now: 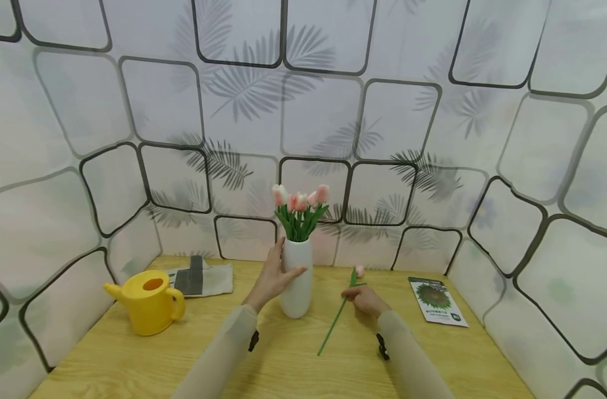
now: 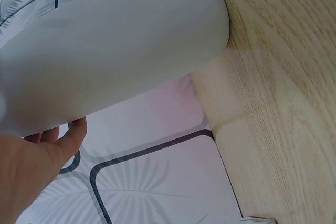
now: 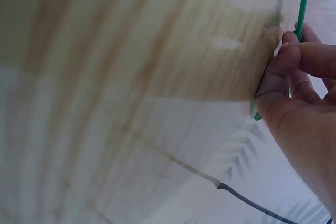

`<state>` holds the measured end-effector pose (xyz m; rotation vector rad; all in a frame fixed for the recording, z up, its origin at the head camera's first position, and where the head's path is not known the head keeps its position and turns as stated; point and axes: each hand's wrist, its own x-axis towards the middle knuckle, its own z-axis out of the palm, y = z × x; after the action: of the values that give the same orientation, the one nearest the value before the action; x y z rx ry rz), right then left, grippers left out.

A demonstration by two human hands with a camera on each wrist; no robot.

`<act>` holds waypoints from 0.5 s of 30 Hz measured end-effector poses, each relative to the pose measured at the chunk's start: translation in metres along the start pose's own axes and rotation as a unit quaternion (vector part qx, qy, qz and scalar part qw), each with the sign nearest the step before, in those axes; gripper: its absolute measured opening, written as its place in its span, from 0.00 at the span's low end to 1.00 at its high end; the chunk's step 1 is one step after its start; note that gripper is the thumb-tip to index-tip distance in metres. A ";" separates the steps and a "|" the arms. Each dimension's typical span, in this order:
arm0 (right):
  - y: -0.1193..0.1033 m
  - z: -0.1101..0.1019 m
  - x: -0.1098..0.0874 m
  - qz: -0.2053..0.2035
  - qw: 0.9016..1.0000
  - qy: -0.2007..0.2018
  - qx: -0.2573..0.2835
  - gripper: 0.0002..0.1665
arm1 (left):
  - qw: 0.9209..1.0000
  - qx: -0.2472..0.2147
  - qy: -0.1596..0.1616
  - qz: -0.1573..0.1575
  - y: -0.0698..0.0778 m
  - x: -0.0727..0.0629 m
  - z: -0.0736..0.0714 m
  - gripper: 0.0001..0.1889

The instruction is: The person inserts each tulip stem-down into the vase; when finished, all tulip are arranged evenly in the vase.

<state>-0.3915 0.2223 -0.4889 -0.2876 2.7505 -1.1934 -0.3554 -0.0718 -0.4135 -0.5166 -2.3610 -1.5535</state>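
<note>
A white vase (image 1: 297, 293) stands upright on the table with several pink and white tulips (image 1: 300, 216) in it. My left hand (image 1: 275, 279) holds the vase by its left side, thumb across the front; in the left wrist view its fingers partly disappear behind the vase (image 2: 115, 51). To the right of the vase, my right hand (image 1: 369, 302) pinches a single pink tulip (image 1: 353, 277) by its green stem. The flower head points away from me and the stem's lower end slants toward me. In the right wrist view, fingertips and thumb meet on the stem (image 3: 304, 3).
On the left stands a yellow watering can (image 1: 151, 310), its spout pointing left. Behind it lies a folded grey and white cloth (image 1: 215, 279). A seed packet with a sunflower picture (image 1: 437, 301) lies at the right. Patterned sheeting (image 1: 323, 122) encloses the wooden table (image 1: 283, 360).
</note>
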 end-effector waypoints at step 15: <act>0.002 -0.006 -0.016 0.024 0.961 0.069 0.267 0.26 | 1.000 0.005 0.002 0.000 0.000 0.000 -0.002 0.53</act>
<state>-0.3774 0.2318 -0.4860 -0.0762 2.3892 -1.9304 -0.3553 -0.0734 -0.4133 -0.5096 -2.3652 -1.5394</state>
